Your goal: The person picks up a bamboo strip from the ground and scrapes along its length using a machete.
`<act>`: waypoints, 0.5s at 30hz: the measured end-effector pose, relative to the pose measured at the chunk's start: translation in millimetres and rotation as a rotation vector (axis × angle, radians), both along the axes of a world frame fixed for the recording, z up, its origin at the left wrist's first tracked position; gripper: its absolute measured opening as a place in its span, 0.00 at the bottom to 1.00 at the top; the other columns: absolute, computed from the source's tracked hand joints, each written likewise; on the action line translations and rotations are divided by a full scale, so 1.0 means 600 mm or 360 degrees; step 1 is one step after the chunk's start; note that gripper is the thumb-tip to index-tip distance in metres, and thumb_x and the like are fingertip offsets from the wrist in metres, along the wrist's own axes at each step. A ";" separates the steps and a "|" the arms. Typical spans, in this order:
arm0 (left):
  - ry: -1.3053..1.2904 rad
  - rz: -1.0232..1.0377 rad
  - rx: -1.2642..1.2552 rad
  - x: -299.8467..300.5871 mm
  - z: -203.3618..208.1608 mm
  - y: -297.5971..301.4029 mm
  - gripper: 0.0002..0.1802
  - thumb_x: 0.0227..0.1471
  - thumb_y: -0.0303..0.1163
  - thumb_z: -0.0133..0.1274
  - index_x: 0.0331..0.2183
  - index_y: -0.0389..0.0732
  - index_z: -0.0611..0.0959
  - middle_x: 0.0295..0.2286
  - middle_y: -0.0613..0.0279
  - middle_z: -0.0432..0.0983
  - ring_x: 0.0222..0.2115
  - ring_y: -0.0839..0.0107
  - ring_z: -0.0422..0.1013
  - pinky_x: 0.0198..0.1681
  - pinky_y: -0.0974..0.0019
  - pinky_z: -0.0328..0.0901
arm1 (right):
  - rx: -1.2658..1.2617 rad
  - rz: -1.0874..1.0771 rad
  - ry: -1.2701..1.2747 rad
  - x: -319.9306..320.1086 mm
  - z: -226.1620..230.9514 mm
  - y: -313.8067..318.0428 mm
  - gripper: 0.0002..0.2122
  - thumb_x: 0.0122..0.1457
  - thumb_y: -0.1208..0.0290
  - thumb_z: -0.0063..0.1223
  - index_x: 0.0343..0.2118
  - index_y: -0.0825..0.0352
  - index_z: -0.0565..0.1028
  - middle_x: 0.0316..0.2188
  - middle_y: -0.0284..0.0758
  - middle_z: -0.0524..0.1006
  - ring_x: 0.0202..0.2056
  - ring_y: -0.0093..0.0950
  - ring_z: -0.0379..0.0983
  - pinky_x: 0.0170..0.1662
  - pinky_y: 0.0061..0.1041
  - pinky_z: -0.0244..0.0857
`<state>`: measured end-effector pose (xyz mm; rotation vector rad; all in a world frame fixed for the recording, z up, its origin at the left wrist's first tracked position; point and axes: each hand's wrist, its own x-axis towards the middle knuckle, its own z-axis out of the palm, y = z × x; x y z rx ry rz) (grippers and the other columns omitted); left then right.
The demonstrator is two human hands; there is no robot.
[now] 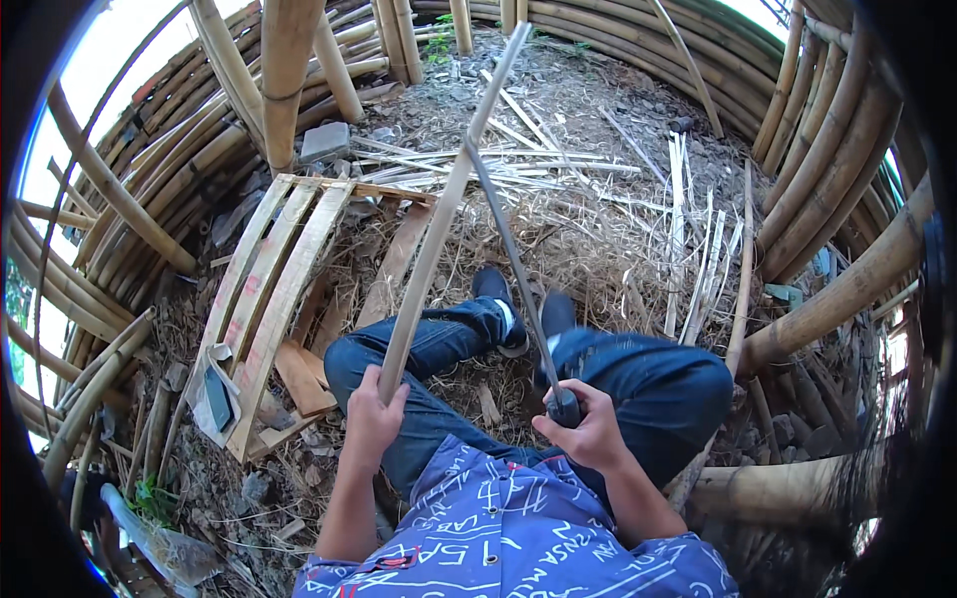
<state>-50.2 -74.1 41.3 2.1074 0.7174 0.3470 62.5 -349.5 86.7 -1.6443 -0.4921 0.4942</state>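
My left hand (375, 417) is closed round the lower end of a long bamboo strip (429, 244), which slants up and away to the right. In my right hand (583, 427) is the dark handle of a long, narrow-bladed knife (511, 249). Its blade leans up and to the left, and its tip appears to meet or overlap the strip's upper part; whether they touch I cannot tell. Both hands are in front of my body, above my bent legs in jeans (648, 379).
A slatted wooden pallet (289, 259) lies to the left, with a dark flat object (216, 401) on it. Split bamboo strips (678, 239) and shavings litter the ground ahead. Bamboo poles (837, 279) stand and lean around me. A grey block (325, 143) sits behind the pallet.
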 end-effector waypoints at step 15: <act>0.0455 -0.0188 -0.1887 0.071 -0.034 -0.034 0.19 0.54 0.22 0.49 0.47 0.47 0.65 0.26 0.70 0.62 0.21 0.82 0.60 0.23 0.77 0.60 | -0.0013 -0.0063 0.0481 0.046 -0.085 0.042 0.10 0.48 0.75 0.63 0.31 0.72 0.75 0.20 0.27 0.74 0.20 0.13 0.68 0.23 0.16 0.63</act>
